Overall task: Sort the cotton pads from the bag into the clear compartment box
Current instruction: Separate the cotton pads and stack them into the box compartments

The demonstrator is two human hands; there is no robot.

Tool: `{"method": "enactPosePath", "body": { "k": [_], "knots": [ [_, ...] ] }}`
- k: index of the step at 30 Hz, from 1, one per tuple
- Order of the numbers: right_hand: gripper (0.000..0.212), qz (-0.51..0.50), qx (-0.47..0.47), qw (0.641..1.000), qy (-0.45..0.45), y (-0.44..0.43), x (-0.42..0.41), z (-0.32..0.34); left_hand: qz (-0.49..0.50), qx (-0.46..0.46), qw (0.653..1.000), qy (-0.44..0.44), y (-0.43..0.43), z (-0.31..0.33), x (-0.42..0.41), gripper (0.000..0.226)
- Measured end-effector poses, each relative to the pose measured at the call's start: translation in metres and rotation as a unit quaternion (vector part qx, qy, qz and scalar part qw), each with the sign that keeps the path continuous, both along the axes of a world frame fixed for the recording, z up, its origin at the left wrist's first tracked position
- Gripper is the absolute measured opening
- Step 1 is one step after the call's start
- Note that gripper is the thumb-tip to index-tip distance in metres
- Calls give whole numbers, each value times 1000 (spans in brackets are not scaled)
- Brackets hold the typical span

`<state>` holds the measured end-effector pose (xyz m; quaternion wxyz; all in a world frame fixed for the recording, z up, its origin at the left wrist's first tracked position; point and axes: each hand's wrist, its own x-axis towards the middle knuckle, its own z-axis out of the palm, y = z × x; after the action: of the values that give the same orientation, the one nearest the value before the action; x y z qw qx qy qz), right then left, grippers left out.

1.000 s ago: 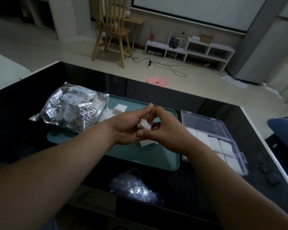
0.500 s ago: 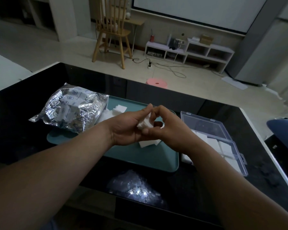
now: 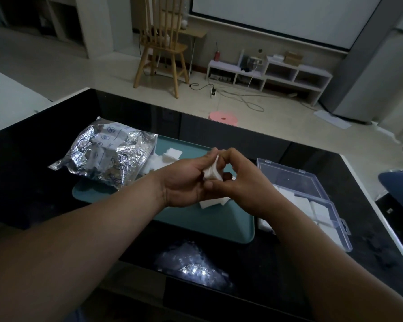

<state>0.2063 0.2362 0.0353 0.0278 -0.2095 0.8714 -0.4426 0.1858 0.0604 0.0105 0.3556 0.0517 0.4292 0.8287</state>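
Observation:
Over the teal tray [image 3: 209, 223], my left hand [image 3: 184, 182] and my right hand [image 3: 240, 184] meet and together pinch a small stack of white cotton pads [image 3: 211, 171]. Another few pads [image 3: 213, 202] lie on the tray just beneath the hands. A crinkled silver foil bag [image 3: 107, 156] lies on the tray's left end, with loose pads [image 3: 170, 154] spilling out by its mouth. The clear compartment box [image 3: 312, 203] stands open to the right of the tray, with white pads in several of its compartments.
Everything sits on a glossy black table [image 3: 33, 170] whose far edge and white right edge are near. A blue object [image 3: 398, 187] pokes in at the right. A wooden chair [image 3: 161, 47], a pink stool [image 3: 222, 118] and a low white shelf [image 3: 268, 73] stand on the floor beyond.
The hands stay together over the tray. The pad stack between the fingers has become more visible as the fingers shifted slightly around it.

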Motion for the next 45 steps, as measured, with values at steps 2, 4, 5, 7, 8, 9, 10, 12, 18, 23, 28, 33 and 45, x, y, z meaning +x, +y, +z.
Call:
{"method": "enactPosePath", "body": {
  "k": [2, 4, 5, 7, 8, 9, 10, 12, 18, 23, 28, 33, 45],
  "knots": [
    [36, -2, 2, 1000, 2, 0, 1, 2, 2, 10, 1000, 2, 0, -1, 0, 46],
    [39, 3, -19, 1000, -23, -1, 1, 1, -2, 7, 1000, 9, 2, 1, 2, 44],
    [40, 4, -21, 999, -27, -1, 1, 0, -3, 3, 1000, 10, 3, 2, 4, 43],
    [40, 2, -13, 1000, -23, -2, 2, -1, 0, -1, 1000, 5, 5, 5, 6, 48],
    [39, 0, -15, 1000, -24, -2, 2, -1, -1, 4, 1000, 0, 6, 6, 6, 51],
    [38, -6, -19, 999, -30, -1, 2, -1, -1, 11, 1000, -4, 6, 7, 7, 52],
    [37, -16, -16, 999, -32, 1, 2, 0, 0, 15, 1000, -7, 6, 9, 7, 53],
    [33, -38, 1, 999, -22, 6, 2, 0, 16, 17, 1000, -16, 7, 11, 7, 52],
    [19, -68, 33, 995, 64, 18, 12, -9, 89, 0, 995, -35, 20, 11, 9, 39],
    [9, -131, 57, 987, 69, 29, 20, -10, 108, 31, 992, -65, 39, 17, 12, 46],
    [20, -156, 40, 986, 52, 40, 28, -9, 97, 34, 992, -68, 55, 23, 16, 50],
    [20, -193, 77, 977, 48, 42, 27, -13, 87, 12, 994, -65, 69, 15, 15, 44],
    [29, -253, 94, 962, 45, 61, 27, -15, 80, 9, 996, -26, 107, 13, 10, 18]
  ]
}}
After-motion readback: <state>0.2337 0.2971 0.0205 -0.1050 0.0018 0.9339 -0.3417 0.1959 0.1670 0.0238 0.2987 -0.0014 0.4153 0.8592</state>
